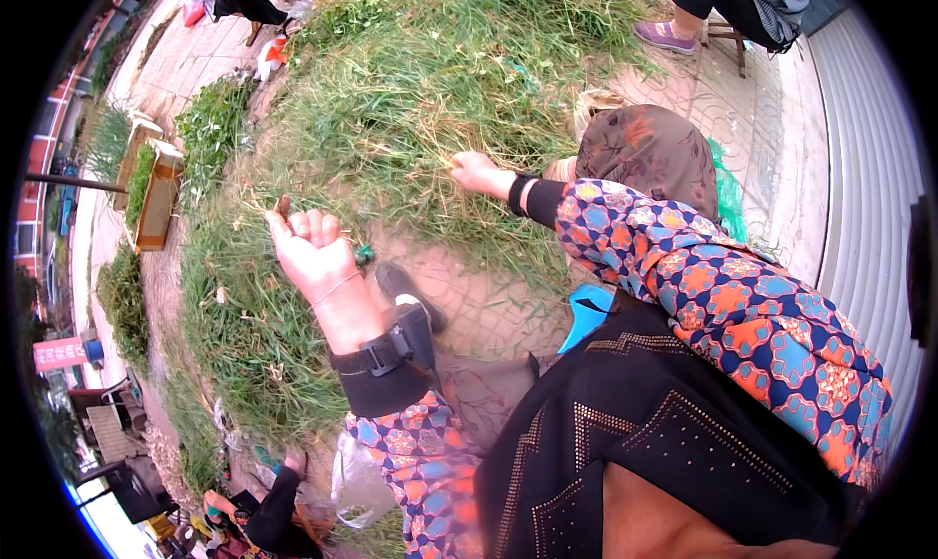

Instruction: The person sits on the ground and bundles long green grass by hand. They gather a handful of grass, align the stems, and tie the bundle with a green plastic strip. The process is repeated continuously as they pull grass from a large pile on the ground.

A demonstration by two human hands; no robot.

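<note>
My left hand (314,245) is turned palm up over the grass, three fingers curled in. Its thumb and darkened forefinger tip pinch together, with a few thin stalks showing beside them. Farther forward, my right hand (478,173) is shut on pale dry stalks (448,162) at the near side of the heap. Beneath and around both hands spreads a thick layer of cut green grass (410,104), mixed with yellow straw-like blades. My right knee, in brown floral cloth (645,148), is beside the right forearm, and a dark shoe (407,291) stands below the left hand.
A cardboard box (157,200) holding greens stands at the left, near leafy bundles (212,119). Seated people (722,2) are at the heap's far side, and another person (271,515) is lower left. A clear plastic bag (359,478) lies near my left sleeve. A corrugated shutter (868,156) borders the right.
</note>
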